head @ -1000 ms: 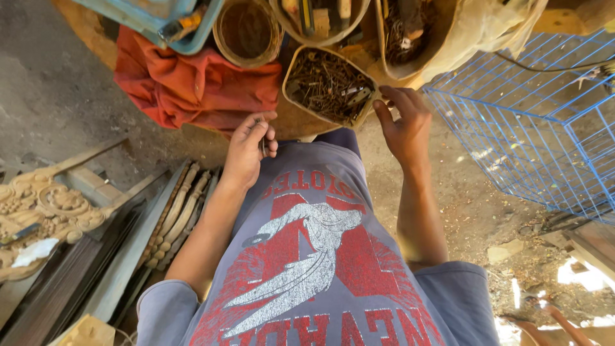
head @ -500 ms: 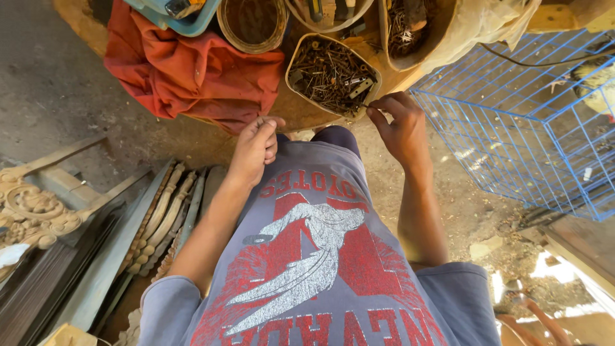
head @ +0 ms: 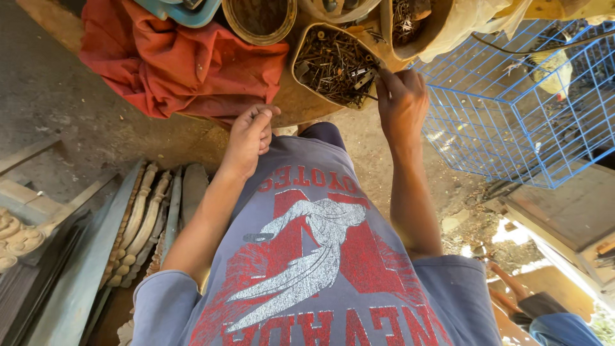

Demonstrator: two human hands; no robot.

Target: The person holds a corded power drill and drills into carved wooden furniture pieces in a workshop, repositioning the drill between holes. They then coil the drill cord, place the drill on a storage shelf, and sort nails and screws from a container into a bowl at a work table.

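My left hand (head: 248, 136) is curled in front of my chest, thumb pressed to fingertips as if pinching something small; what it holds is hidden. My right hand (head: 401, 101) reaches up to a cut-open container (head: 306, 40) full of rusty nails and screws (head: 333, 64). Its fingertips pinch into the pile at the container's right rim. Both hands are close to the edge of a wooden bench (head: 291, 106). My grey printed shirt (head: 320, 256) fills the lower middle of the view.
A red cloth (head: 173, 64) lies on the bench, with round tubs (head: 259, 19) behind it. A blue wire cage (head: 512, 109) stands at the right. Carved wooden mouldings (head: 141, 218) lie on the dirt floor at the left. Another person's hand (head: 512, 282) shows at the lower right.
My right hand has moved up from beside the container and into the nails. My left hand stayed curled near the bench edge. The view has shifted closer.
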